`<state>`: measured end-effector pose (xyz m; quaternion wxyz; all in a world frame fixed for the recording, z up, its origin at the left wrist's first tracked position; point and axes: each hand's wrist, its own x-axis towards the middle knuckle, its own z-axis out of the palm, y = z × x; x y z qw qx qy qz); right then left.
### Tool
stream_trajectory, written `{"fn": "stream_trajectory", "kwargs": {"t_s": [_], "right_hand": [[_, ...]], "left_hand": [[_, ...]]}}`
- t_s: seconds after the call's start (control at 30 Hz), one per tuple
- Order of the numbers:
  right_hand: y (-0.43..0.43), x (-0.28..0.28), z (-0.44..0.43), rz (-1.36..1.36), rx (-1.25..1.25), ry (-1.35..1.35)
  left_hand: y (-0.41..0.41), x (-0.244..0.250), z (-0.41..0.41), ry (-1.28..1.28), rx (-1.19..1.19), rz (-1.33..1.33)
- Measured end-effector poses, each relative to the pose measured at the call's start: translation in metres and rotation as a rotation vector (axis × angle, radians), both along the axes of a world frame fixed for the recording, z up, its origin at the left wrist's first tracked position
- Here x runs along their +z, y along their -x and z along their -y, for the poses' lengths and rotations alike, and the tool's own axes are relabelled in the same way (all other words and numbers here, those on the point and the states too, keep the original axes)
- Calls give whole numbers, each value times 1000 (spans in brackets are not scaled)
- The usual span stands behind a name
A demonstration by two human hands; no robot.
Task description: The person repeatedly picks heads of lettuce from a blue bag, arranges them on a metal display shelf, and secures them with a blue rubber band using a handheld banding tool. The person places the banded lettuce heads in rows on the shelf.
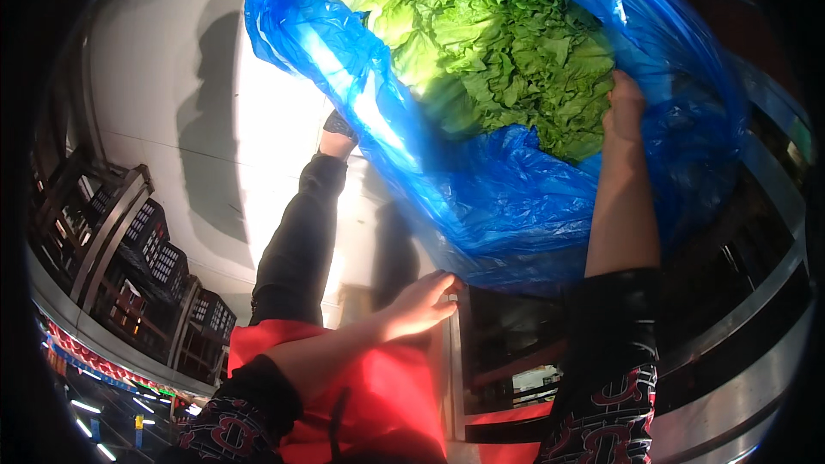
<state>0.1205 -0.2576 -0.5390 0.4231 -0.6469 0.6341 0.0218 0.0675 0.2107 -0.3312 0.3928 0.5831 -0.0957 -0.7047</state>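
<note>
A large blue plastic bag [515, 206] stands wide open before me, full of green leaf lettuce [477, 32]. My right hand [625, 106] reaches inside it and touches the lettuce at the right side. Leaves hide its fingertips, so its grip does not show. Below the bag, my left hand [422, 303] is at the upper corner of a metal frame [454, 361] with dark glass. Its fingers are bent, and whether they hold the corner cannot be told.
Dark plastic crates [155, 241] sit on a metal rack [109, 238] at the left. Curved metal rails [735, 316] run along the right. My leg [296, 238] stands on the pale, sunlit floor [213, 109]. A red apron [361, 393] covers my lap.
</note>
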Motion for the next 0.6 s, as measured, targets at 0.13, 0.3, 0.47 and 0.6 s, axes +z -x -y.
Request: {"fn": "stream_trajectory", "kwargs": {"t_s": [0.13,0.3,0.47,0.6], "right_hand": [[-26,-34,3,-55,-15,99],[-39,-59,22,479,-56,147],[-55,-43,3,320,-130,203],[-42,-24,-9,298,-193,195]], "left_hand": [[-4,-2,7,-32,80,-115],[-33,8,24,-94,133,-245],[-26,1,17,-44,163,-181],[-39,3,20,-99,144,-281]]}}
